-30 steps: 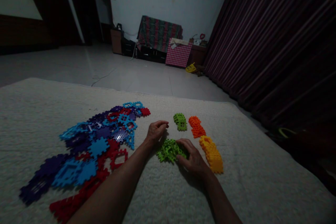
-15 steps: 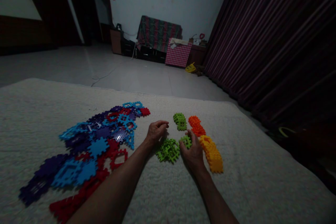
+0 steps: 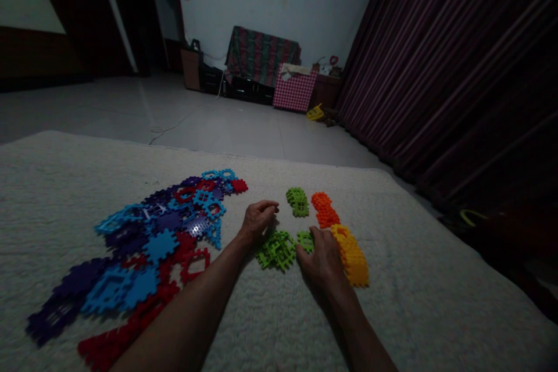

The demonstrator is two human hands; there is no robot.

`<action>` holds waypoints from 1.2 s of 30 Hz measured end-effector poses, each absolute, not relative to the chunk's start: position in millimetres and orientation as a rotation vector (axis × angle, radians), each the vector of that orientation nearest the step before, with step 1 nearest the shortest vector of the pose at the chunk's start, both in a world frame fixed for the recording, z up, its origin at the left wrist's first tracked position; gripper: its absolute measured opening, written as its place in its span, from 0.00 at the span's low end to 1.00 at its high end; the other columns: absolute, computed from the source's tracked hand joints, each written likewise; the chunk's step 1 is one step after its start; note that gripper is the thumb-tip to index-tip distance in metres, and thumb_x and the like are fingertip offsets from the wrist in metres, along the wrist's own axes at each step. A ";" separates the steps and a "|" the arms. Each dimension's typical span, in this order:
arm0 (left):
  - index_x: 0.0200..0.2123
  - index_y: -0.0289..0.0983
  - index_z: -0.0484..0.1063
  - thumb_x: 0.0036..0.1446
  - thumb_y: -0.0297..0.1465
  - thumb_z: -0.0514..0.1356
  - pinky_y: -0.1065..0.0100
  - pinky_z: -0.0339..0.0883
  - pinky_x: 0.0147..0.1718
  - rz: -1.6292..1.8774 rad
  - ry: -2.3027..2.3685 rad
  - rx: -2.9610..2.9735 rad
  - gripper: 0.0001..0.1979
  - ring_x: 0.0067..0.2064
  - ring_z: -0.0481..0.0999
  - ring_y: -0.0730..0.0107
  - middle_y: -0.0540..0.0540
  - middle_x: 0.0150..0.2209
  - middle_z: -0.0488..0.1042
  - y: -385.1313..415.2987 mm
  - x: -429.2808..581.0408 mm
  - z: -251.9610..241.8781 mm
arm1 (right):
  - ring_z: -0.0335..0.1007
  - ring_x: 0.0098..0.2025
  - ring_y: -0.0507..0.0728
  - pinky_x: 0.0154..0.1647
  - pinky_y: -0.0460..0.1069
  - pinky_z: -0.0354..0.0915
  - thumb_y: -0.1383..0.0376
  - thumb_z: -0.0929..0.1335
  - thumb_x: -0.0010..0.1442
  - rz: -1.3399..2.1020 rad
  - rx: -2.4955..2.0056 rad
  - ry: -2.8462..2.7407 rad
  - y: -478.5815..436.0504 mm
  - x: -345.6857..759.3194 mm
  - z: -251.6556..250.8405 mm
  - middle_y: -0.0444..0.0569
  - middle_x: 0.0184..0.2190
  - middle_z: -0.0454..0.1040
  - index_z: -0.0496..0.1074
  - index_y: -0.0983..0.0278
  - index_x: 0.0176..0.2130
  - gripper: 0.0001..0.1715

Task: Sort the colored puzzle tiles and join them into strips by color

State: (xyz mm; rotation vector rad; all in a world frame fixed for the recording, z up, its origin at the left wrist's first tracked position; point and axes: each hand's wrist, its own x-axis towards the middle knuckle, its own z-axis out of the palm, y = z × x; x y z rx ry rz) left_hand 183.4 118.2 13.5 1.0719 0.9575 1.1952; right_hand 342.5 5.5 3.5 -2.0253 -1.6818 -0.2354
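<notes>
Interlocking plastic building tiles lie sorted by colour on a pale quilted cover. My right hand [image 3: 322,253] has its thumb and fingers around a green square tile [image 3: 304,241], low over the cover. My left hand [image 3: 259,219] hovers or rests just beyond a loose green heap [image 3: 276,251], its fingers loosely bent and no tile visible in them. Farther out lies a short overlapping row of green tiles [image 3: 298,201]. Right of it are a row of orange tiles [image 3: 325,209] and, nearer, a row of yellow tiles [image 3: 351,256].
A large spread of blue, purple and red tiles [image 3: 161,244] covers the left side, partly behind my left forearm. Past the far edge of the quilted cover [image 3: 244,325] are a tiled floor [image 3: 244,128], a cloth-draped cabinet [image 3: 264,55] and, at right, a dark curtain [image 3: 418,70].
My right hand's fingers have come lower around the green tile, which is turned flatter and partly hidden. My left hand has stayed in place. The view has shifted slightly.
</notes>
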 end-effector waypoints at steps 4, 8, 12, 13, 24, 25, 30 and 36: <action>0.28 0.33 0.79 0.38 0.32 0.63 0.74 0.61 0.18 1.195 0.973 1.064 0.12 0.20 0.70 0.76 0.46 0.24 0.76 116.7 183.5 17.0 | 0.68 0.44 0.64 0.47 0.57 0.66 0.61 0.69 0.53 -0.183 -2.014 -1.733 1.8 344.0 5.6 0.57 0.39 0.70 0.71 0.69 0.47 0.23; 0.29 0.33 0.79 0.38 0.32 0.62 0.74 0.63 0.18 1.194 0.976 1.063 0.12 0.19 0.70 0.75 0.46 0.25 0.76 118.2 184.4 14.5 | 0.68 0.46 0.63 0.49 0.57 0.67 0.61 0.68 0.53 -0.188 -1.877 -1.618 13.9 341.5 9.0 0.57 0.43 0.70 0.68 0.67 0.51 0.26; 0.30 0.33 0.79 0.39 0.33 0.63 0.73 0.63 0.19 1.194 0.975 1.086 0.13 0.20 0.71 0.75 0.46 0.26 0.77 120.7 185.4 9.1 | 0.65 0.52 0.64 0.54 0.61 0.64 0.62 0.67 0.54 -0.272 -1.674 -1.558 47.6 342.0 9.2 0.58 0.48 0.68 0.65 0.66 0.55 0.29; 0.30 0.33 0.79 0.39 0.33 0.63 0.73 0.64 0.19 1.192 0.968 1.086 0.13 0.20 0.72 0.75 0.46 0.26 0.77 121.4 185.6 7.5 | 0.64 0.53 0.65 0.55 0.62 0.64 0.62 0.67 0.54 -0.296 -1.641 -1.542 56.3 343.2 7.5 0.59 0.49 0.67 0.64 0.66 0.55 0.30; 0.32 0.33 0.79 0.42 0.34 0.63 0.74 0.65 0.19 1.188 0.946 1.114 0.14 0.20 0.72 0.75 0.46 0.27 0.77 126.1 186.7 -2.8 | 0.62 0.55 0.64 0.56 0.61 0.63 0.62 0.66 0.56 -0.347 -1.604 -1.506 79.1 346.9 -10.1 0.61 0.49 0.67 0.64 0.68 0.55 0.28; 0.32 0.33 0.79 0.42 0.34 0.63 0.73 0.65 0.19 1.186 0.943 1.103 0.14 0.20 0.72 0.74 0.46 0.27 0.77 126.2 187.0 -3.1 | 0.62 0.55 0.64 0.56 0.61 0.63 0.62 0.66 0.56 -0.348 -1.604 -1.507 80.0 346.9 -9.6 0.61 0.49 0.67 0.64 0.68 0.54 0.28; 0.32 0.33 0.78 0.42 0.35 0.64 0.73 0.65 0.18 1.182 0.936 1.093 0.13 0.20 0.73 0.74 0.46 0.27 0.76 125.7 188.2 -2.8 | 0.62 0.55 0.65 0.56 0.63 0.62 0.60 0.66 0.56 -0.329 -1.605 -1.505 87.4 349.4 -11.0 0.61 0.50 0.67 0.64 0.67 0.54 0.27; 0.32 0.33 0.78 0.43 0.34 0.63 0.73 0.66 0.18 1.180 0.924 1.106 0.13 0.20 0.73 0.74 0.46 0.26 0.76 124.7 187.7 -1.9 | 0.63 0.54 0.65 0.57 0.63 0.61 0.60 0.66 0.56 -0.324 -1.584 -1.513 91.5 351.9 -15.0 0.61 0.51 0.67 0.64 0.67 0.55 0.28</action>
